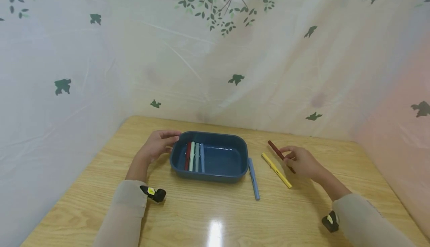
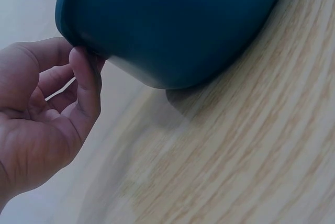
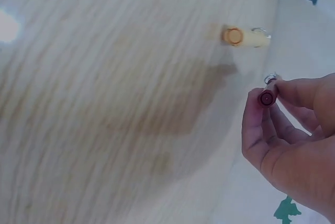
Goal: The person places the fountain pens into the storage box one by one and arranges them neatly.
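My left hand [image 1: 157,145] holds the left end of a dark blue plastic box [image 1: 209,178], fingertips at its rim; the box's outer wall [image 2: 167,30] fills the top of the left wrist view. Inside, along the left side, lie a dark red pen [image 1: 187,156], a pale green pen [image 1: 192,156], a grey-green pen [image 1: 196,157] and a blue pen [image 1: 202,158]. Between thumb and fingers my right hand [image 1: 302,162] pinches another dark red pen [image 1: 275,149], its round end [image 3: 267,97] facing the right wrist camera. Left of that hand a yellow pen [image 1: 276,170] lies on the table.
Another blue pen [image 1: 254,180] lies by the box's right end, its top close against the wall. The wooden table [image 1: 188,213] meets a pale curtain [image 1: 201,71] with leaf and bird prints at the back and sides.
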Demonstrator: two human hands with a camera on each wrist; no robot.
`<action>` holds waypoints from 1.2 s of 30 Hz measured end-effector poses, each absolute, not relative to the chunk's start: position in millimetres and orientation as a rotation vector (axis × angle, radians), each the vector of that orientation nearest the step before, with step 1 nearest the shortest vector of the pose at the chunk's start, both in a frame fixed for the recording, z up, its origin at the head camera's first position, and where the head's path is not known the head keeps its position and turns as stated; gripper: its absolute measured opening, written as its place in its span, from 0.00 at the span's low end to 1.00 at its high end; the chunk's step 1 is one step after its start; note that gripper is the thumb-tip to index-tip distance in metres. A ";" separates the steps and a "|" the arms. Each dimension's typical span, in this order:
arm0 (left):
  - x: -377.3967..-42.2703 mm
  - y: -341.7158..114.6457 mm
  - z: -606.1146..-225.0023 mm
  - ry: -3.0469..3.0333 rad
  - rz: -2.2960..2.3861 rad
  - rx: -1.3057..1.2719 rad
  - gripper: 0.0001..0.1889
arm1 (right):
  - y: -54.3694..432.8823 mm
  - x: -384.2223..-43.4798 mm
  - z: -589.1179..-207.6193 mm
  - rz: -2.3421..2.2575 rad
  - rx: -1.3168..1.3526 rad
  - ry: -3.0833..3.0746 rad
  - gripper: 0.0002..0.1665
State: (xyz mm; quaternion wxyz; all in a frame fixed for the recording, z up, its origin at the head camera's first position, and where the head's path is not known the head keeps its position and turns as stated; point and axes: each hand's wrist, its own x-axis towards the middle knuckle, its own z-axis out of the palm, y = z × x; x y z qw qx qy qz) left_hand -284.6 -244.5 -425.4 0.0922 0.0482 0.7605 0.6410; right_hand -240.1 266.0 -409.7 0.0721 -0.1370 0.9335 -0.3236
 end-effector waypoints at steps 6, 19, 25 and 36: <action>-285.1 -244.1 -426.0 2.264 1.892 0.144 0.20 | 266.4 -242.2 -401.2 -1.134 -0.350 2.722 0.24; -285.3 -243.6 -426.1 2.270 1.883 0.153 0.21 | 261.2 -250.9 -392.9 -1.280 -0.326 2.674 0.26; -284.3 -242.5 -426.6 2.254 1.902 0.141 0.20 | 248.2 -258.1 -389.0 -1.310 -0.333 2.670 0.26; -285.6 -242.5 -426.4 2.262 1.907 0.126 0.19 | 222.1 -262.8 -379.5 -1.394 -0.338 2.633 0.26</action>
